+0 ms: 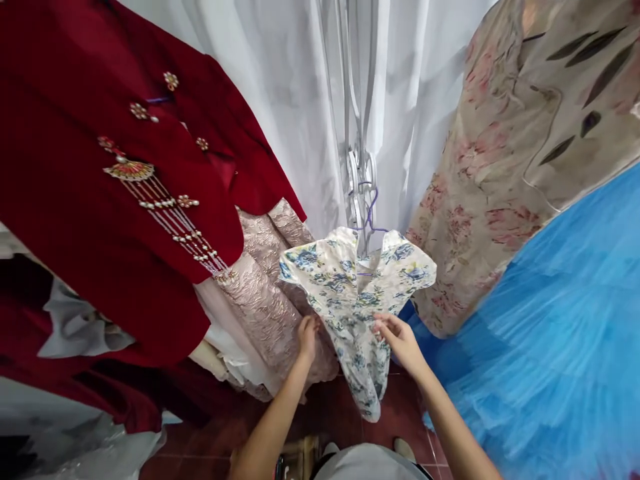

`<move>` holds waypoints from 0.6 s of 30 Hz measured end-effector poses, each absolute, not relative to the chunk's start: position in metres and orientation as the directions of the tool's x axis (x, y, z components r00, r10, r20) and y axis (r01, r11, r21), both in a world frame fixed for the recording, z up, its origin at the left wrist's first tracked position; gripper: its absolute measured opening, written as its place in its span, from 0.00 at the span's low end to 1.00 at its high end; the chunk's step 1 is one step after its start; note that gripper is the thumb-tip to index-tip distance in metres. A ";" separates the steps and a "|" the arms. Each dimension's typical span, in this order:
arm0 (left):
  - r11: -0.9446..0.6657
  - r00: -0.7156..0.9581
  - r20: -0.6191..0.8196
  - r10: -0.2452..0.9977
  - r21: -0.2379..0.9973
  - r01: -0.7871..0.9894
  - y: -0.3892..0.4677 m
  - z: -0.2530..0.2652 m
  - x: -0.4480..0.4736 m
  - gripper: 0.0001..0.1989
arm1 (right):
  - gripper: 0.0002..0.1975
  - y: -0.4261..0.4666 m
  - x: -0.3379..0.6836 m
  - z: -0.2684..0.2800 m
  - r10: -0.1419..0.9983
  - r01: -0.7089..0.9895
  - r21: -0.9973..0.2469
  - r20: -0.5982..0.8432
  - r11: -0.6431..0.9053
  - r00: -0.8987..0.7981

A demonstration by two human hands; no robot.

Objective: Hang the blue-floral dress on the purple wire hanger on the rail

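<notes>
On a purple hanger, the floral garment is hanging; the right hand is pinching its front, seemingly straightening it, while the left hand is curling by its edge, grip unclear. Next is likely calling for light, even tension.

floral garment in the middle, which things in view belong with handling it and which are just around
In use:
- floral garment
- purple hanger at its neck
- left hand, at one edge
- right hand, fingers on the front

Just around:
- red jacket
- pink brocade
- beige floral dress
- blue tulle
- white drapes
</notes>
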State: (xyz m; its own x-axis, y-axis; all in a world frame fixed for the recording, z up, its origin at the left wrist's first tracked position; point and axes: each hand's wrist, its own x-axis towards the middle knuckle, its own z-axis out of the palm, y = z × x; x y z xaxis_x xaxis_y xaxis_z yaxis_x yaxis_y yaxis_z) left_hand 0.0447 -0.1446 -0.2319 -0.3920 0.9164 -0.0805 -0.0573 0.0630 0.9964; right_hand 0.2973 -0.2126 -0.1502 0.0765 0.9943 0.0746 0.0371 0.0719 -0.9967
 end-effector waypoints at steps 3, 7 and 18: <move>0.090 -0.357 -0.116 0.927 0.992 -0.087 -0.166 -0.255 0.047 0.20 | 0.24 -0.163 0.282 -0.154 0.968 0.414 -0.910 0.083 -0.023 0.237; 0.125 -0.167 -0.139 0.976 0.988 -0.092 -0.198 -0.271 0.067 0.20 | 0.19 -0.120 0.267 -0.152 0.911 0.607 -0.772 0.092 -0.189 0.401; -0.180 -0.015 0.181 0.983 0.982 0.051 -0.159 -0.206 0.125 0.10 | 0.22 -0.116 0.269 -0.144 0.937 0.450 -0.893 0.169 0.015 0.305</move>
